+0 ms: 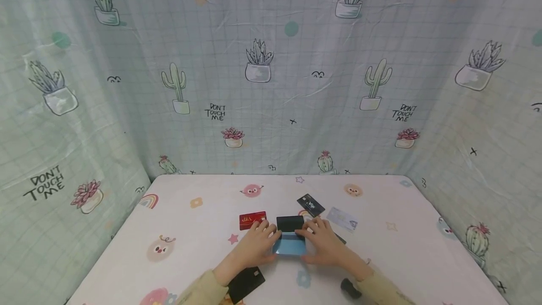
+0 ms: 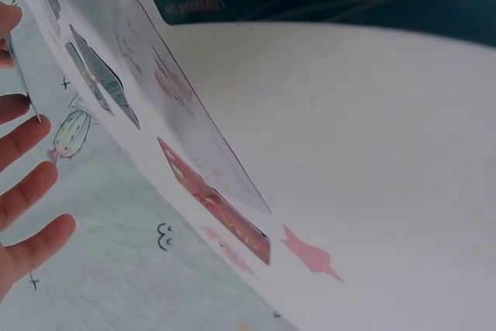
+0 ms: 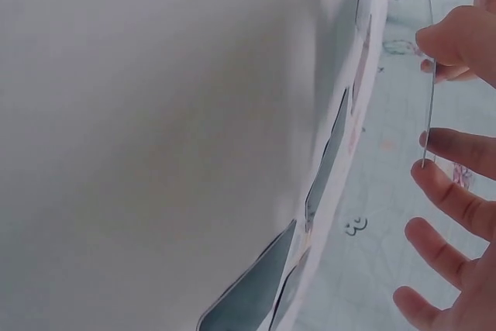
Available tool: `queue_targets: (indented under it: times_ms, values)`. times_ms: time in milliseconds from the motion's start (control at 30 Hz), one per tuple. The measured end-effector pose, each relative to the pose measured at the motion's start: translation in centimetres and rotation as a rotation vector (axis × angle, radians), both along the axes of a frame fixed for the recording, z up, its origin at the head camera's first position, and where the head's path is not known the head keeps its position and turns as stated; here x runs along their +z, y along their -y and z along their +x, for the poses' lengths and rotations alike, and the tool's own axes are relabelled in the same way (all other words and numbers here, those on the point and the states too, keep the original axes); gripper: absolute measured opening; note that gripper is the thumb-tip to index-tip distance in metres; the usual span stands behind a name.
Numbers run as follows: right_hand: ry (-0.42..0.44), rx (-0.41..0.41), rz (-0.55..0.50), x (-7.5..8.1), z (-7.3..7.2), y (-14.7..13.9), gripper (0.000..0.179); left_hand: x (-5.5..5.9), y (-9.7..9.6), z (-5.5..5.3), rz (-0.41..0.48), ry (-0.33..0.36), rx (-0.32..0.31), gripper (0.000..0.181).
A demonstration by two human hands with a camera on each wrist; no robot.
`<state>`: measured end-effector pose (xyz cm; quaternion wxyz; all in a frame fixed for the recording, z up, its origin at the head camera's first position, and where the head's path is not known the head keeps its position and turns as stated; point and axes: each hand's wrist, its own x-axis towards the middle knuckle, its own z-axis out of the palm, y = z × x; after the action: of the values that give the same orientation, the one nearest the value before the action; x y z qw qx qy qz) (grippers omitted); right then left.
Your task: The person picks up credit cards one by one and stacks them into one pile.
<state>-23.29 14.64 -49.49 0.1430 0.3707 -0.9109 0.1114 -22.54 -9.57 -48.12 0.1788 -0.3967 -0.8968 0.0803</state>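
Both hands hold one light blue card in the middle of the table, one at each end. The left hand grips its left end, thumb at the near edge and fingers at the far edge. Its right end is pinched likewise by the right hand. From the right wrist the card appears as a thin line, edge-on between fingertips and thumb. Just beyond the hands lies a black card. A red VIP card is close to the left fingers.
Farther back lie a dark VIP card and a pale silver card. Another dark card is partly hidden by the right hand. A black card sits beside the left forearm, and a small dark object near the right sleeve.
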Motion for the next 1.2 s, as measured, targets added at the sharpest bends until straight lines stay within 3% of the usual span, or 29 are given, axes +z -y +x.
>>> queue_targets:
  times_ms: [267,467,700,1033,1200]
  values:
    - [0.035,-0.022,-0.007,0.3,-0.9,-0.2,0.063,0.3,-0.3,-1.2,0.018,-0.024,-0.020,0.054]
    - [0.086,-0.056,0.004,0.3,-1.5,-0.2,0.060,0.4,-0.3,-2.0,0.017,0.010,-0.033,0.052]
    - [0.053,-0.067,-0.012,0.3,-2.2,-0.2,0.056,0.3,-0.5,-2.7,0.026,0.053,-0.033,0.053]
    - [0.116,-0.109,0.024,0.4,-3.1,-0.4,0.057,0.0,-0.8,-3.8,0.015,0.068,-0.012,0.054]
    - [0.096,-0.107,0.030,0.3,-3.5,-0.4,0.058,-0.3,-0.9,-4.5,0.030,0.068,-0.016,0.052]
